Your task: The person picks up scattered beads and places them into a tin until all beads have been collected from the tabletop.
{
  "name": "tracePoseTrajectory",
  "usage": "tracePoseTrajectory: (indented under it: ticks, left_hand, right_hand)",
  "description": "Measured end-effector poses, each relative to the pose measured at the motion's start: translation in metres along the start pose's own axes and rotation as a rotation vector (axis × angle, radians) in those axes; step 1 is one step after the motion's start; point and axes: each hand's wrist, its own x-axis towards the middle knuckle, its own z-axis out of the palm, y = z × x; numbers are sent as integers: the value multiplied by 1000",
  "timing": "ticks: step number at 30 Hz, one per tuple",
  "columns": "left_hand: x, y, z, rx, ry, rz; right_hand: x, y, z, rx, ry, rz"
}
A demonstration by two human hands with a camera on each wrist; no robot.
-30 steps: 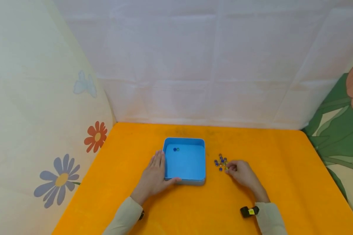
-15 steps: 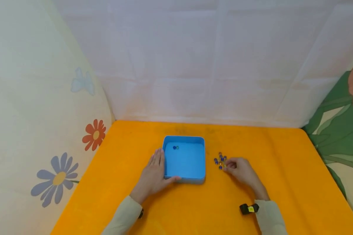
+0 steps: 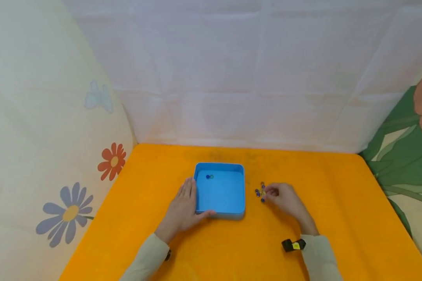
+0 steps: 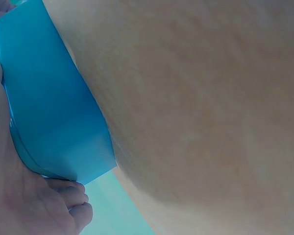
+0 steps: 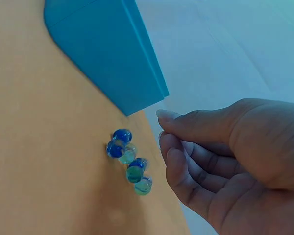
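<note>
Sleeves (image 3: 145,257) angle inward; the left hand (image 3: 183,210) lies unclenched, straight fingers along a blue box's (image 3: 220,194) left wall, thumb at its near rim. Right of the box, the right hand (image 3: 284,200) curls over loose marbles (image 3: 258,193), its grasp unclear. Two marbles (image 3: 208,176) sit inside, far left.

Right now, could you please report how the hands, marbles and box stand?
Left hand against box. Right hand by loose marbles, grip unclear. Two marbles inside box. Box wall between the groups.
</note>
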Motion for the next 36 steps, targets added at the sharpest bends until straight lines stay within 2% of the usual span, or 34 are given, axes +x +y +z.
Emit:
tracePoseTrajectory:
  ticks: [7,20,25,28,36]
  left_hand:
    - [-1,-1,1,-9,10,-6]
    - [3,-2,1,-4,-2,-6]
    - [4,-1,1,0,13,1]
    - [3,-1,2,10,19,11]
    - [0,-1,1,1,-18,-5]
  right_hand:
    - [4,-13,2,9,22,-14]
    - [14,-36,9,61,17,-25]
    - [20,-45,14,63,12,-22]
    - [23,-50,18,50,7,-39]
    - [30,-64,28,57,8,-110]
